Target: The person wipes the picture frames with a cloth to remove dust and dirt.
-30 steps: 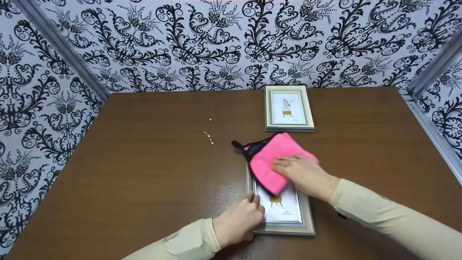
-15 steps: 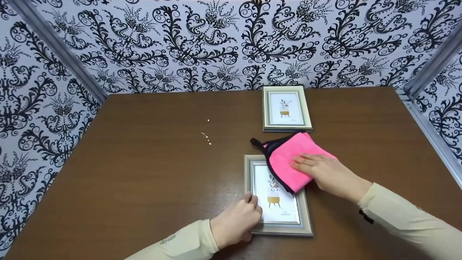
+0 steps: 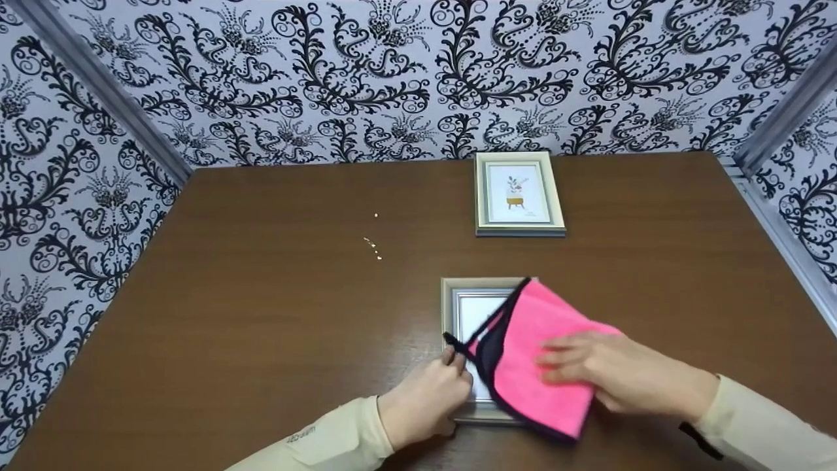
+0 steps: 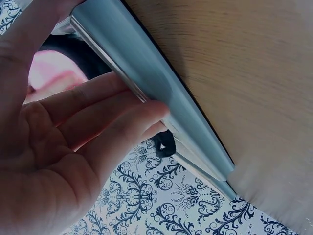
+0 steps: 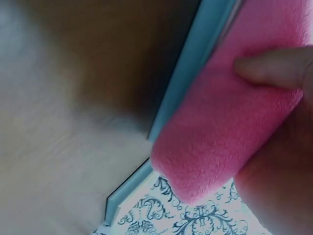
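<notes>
A picture frame [image 3: 450, 307] with a pale border lies flat near the front of the table. My left hand [image 3: 428, 396] holds its left edge, and in the left wrist view the fingers [image 4: 98, 93] rest along the frame's side [image 4: 146, 63]. Over the right part of the frame lies a folded pink cloth [image 3: 523, 347] with black edging and a black loop, hiding most of the picture. My right hand [image 3: 628, 369] grips this cloth and presses it on the glass. The right wrist view shows the thumb [image 5: 269, 68] against the cloth's fold [image 5: 210, 127].
A second picture frame [image 3: 520, 190] with a plant print lies farther back, close to the patterned wall [image 3: 366, 78]. Small bright specks [image 3: 373, 247] show on the brown table [image 3: 261, 294], left of both frames. Patterned panels close off the left and right sides.
The right hand has moved the cloth right, then down toward me along the frame, turning it a little. Its loop now lies by the left hand, which stays on the frame's edge.
</notes>
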`<action>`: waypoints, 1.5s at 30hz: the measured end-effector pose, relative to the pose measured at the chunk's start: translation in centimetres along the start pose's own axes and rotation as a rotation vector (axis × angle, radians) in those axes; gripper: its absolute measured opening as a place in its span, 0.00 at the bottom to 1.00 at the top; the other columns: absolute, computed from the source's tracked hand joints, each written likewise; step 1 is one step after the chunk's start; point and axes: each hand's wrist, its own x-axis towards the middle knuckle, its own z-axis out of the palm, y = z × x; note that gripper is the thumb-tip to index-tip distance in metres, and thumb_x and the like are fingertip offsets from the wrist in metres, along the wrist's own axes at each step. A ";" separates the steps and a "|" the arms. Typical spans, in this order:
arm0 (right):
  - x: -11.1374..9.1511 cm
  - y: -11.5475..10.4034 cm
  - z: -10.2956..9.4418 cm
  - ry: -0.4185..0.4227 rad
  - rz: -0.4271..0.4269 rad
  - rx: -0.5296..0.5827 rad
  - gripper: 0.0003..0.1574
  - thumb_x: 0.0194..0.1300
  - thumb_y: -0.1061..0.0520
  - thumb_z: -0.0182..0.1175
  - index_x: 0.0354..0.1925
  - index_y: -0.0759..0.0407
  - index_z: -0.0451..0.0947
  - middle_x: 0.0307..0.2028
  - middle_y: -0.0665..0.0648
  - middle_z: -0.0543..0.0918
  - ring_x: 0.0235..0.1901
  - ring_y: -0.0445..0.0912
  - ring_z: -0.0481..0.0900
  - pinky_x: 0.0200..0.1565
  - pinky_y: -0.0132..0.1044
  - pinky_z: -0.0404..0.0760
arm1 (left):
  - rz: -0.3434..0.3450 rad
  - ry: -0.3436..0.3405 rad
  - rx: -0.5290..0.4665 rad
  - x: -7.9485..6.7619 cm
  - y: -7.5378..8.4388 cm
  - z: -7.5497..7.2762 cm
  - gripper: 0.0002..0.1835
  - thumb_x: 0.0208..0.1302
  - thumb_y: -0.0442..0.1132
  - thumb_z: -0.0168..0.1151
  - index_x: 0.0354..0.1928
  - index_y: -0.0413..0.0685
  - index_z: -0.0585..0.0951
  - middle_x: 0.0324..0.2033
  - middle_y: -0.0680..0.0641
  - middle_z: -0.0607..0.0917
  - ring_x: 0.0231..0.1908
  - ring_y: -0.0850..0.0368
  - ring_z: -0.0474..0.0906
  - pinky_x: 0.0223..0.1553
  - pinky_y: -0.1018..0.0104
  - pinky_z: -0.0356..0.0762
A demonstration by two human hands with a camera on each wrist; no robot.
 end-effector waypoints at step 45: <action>-1.1 -2.3 0.9 0.035 0.016 -0.167 0.37 0.42 0.68 0.57 0.54 0.52 0.82 0.55 0.52 0.80 0.57 0.54 0.75 0.53 0.47 0.72 | -0.011 0.000 0.020 0.0 0.3 -0.1 0.28 0.34 0.56 0.77 0.36 0.45 0.82 0.41 0.43 0.84 0.46 0.49 0.80 0.46 0.66 0.79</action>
